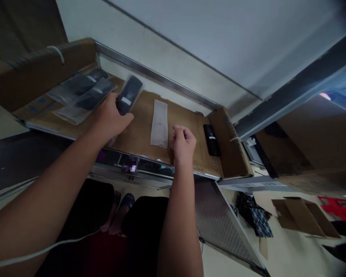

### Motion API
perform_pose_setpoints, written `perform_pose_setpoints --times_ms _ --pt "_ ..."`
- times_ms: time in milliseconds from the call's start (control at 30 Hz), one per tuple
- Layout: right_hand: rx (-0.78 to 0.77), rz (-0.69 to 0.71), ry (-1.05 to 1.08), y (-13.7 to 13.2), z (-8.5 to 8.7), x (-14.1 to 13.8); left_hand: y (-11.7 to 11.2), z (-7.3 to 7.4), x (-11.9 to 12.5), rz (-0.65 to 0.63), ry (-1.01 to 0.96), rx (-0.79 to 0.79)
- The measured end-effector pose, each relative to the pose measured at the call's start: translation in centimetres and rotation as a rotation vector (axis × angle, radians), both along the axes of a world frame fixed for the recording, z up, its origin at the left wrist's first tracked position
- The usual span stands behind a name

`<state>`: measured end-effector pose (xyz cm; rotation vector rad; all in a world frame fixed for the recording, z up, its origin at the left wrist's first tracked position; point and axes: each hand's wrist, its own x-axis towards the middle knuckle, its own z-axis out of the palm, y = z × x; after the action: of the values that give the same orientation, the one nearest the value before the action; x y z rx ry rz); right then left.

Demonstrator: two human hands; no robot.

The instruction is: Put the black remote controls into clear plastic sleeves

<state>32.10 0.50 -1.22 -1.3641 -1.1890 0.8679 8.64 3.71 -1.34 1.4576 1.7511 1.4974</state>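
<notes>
Black item (130,90) in a clear sleeve, grasped by the left hand (113,115) toward the back edge of a cardboard-lined desk (137,136).
The right hand (183,142), its fingers curled closed, is just beside a flat translucent sleeve (159,123) mid-desk. Bagged dark items (96,96) (overlapping, white labels showing) lie toward the left edge; a white-labelled black object (211,139) lies near the cardboard wall (230,138) along the right edge.
</notes>
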Motion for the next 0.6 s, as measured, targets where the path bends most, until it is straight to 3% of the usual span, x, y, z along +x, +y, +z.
perform_pose_setpoints --times_ms 67,133,200,300,400,600 --pt "0.019 0.036 0.053 -0.7 1.1 -0.6 -1.1 1.5 1.8 -0.068 -0.148 0.025" --pt "-0.02 0.175 0.09 -1.7 2.3 -1.3 -2.1 2.5 3.9 -0.202 -0.348 0.03" --pt "-0.082 0.335 0.127 -2.6 3.2 -1.8 -2.9 3.0 5.9 -0.29 -0.482 0.019" --pt "-0.149 0.517 0.198 -3.3 3.3 -1.8 -3.5 2.9 7.9 -0.321 -0.537 0.051" --pt "-0.181 0.594 0.249 -3.2 2.5 -1.3 -3.5 2.9 8.2 -0.332 -0.532 0.116" --pt "-0.185 0.647 0.244 -3.0 2.2 -0.2 -2.9 4.3 6.2 -0.301 -0.586 0.207"
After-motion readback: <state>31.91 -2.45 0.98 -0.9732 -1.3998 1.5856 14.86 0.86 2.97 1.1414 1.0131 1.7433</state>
